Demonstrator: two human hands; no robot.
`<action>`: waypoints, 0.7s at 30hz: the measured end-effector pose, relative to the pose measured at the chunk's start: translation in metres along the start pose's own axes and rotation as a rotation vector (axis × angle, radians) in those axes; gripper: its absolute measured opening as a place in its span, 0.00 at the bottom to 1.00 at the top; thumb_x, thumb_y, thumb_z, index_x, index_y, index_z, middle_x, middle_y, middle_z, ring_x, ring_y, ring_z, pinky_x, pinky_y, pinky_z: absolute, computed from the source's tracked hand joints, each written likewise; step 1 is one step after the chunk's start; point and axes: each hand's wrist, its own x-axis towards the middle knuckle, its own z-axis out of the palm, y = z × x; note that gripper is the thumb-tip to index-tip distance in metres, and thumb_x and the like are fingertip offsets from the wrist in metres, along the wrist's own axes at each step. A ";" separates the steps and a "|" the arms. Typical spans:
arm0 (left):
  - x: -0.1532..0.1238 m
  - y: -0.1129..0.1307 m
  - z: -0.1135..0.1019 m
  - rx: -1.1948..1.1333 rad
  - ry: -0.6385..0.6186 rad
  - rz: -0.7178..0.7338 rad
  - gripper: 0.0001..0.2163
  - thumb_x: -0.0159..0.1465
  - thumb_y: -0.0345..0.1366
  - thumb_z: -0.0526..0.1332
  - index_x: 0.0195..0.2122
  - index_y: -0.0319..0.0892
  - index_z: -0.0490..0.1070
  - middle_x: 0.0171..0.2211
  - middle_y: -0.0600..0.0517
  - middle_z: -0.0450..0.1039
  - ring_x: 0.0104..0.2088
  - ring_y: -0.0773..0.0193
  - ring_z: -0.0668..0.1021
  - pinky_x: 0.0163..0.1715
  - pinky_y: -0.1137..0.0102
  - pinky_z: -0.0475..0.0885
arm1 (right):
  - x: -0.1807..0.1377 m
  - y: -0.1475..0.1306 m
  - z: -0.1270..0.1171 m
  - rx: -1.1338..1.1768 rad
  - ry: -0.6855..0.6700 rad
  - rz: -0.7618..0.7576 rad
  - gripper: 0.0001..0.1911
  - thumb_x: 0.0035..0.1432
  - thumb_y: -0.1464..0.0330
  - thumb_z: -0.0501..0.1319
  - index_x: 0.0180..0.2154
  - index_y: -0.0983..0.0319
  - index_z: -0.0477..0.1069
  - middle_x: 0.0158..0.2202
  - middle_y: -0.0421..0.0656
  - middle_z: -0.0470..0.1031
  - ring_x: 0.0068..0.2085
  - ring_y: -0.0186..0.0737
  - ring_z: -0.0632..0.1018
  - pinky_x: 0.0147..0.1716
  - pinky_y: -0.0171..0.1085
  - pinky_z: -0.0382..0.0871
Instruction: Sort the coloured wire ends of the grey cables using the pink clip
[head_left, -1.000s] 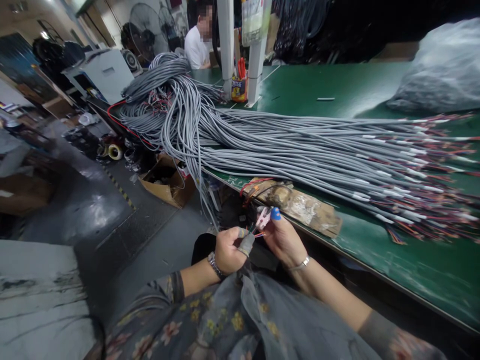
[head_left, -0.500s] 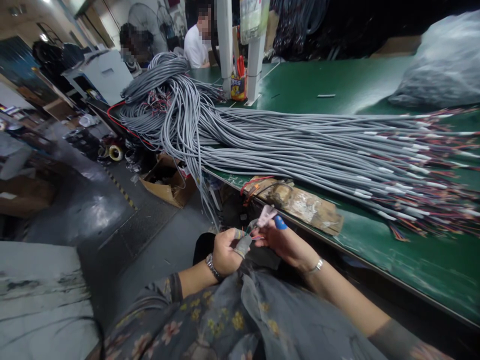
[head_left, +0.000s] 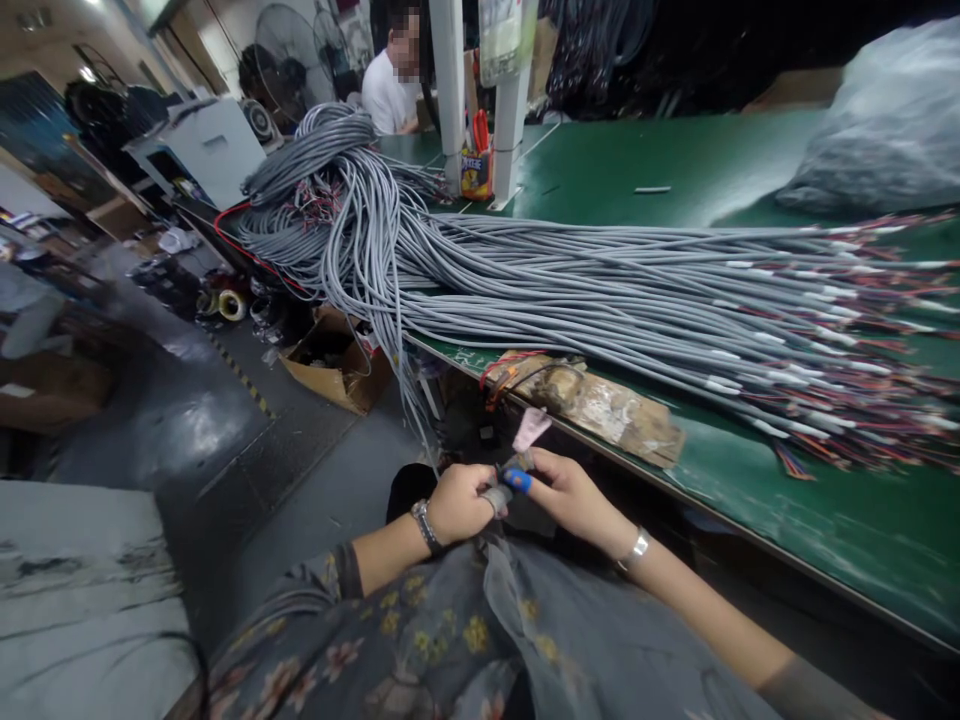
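Low in front of my body, over the gap beside the bench, my two hands meet. My left hand (head_left: 463,503), with grey wrapping on its fingers, is closed around the end of a grey cable (head_left: 421,428) that hangs down from the pile. Against it my right hand (head_left: 576,503) pinches at the cable end, its thumb in a blue cover (head_left: 517,480) pressed down. The fingers hide the thin coloured wires there. A pale pink strip (head_left: 531,428) sticks up by my right fingertips; what it is attached to is unclear.
Many grey cables (head_left: 570,275) lie along the green bench (head_left: 750,510), their stripped coloured ends to the right. Worn cardboard (head_left: 637,425) covers the near edge. An open carton (head_left: 337,375) stands on the floor. A plastic bag (head_left: 885,120) and a person (head_left: 384,90) are farther back.
My right thumb has come down and left onto the cable end, where the fingers were spread before. The coloured wires seen between my hands are now covered.
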 end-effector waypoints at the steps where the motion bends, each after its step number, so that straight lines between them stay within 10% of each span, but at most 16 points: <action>1: 0.001 0.002 0.000 -0.075 0.028 -0.037 0.08 0.53 0.40 0.61 0.23 0.41 0.71 0.18 0.52 0.74 0.20 0.64 0.76 0.22 0.73 0.69 | -0.001 0.002 -0.001 0.034 0.027 0.023 0.14 0.46 0.54 0.67 0.25 0.59 0.75 0.24 0.40 0.73 0.28 0.39 0.71 0.31 0.38 0.66; 8: 0.004 0.010 0.007 -0.458 0.150 -0.170 0.23 0.43 0.56 0.67 0.22 0.39 0.68 0.16 0.49 0.73 0.18 0.62 0.76 0.22 0.69 0.71 | -0.009 0.011 0.012 0.302 0.141 0.144 0.18 0.42 0.53 0.70 0.30 0.58 0.73 0.29 0.41 0.75 0.31 0.39 0.73 0.34 0.39 0.68; 21: -0.008 0.010 0.002 -0.250 0.024 -0.039 0.20 0.47 0.54 0.67 0.18 0.40 0.73 0.19 0.47 0.76 0.22 0.62 0.77 0.26 0.69 0.72 | 0.001 0.004 0.023 0.361 0.000 0.255 0.19 0.40 0.54 0.70 0.23 0.60 0.69 0.14 0.36 0.70 0.18 0.35 0.70 0.22 0.35 0.64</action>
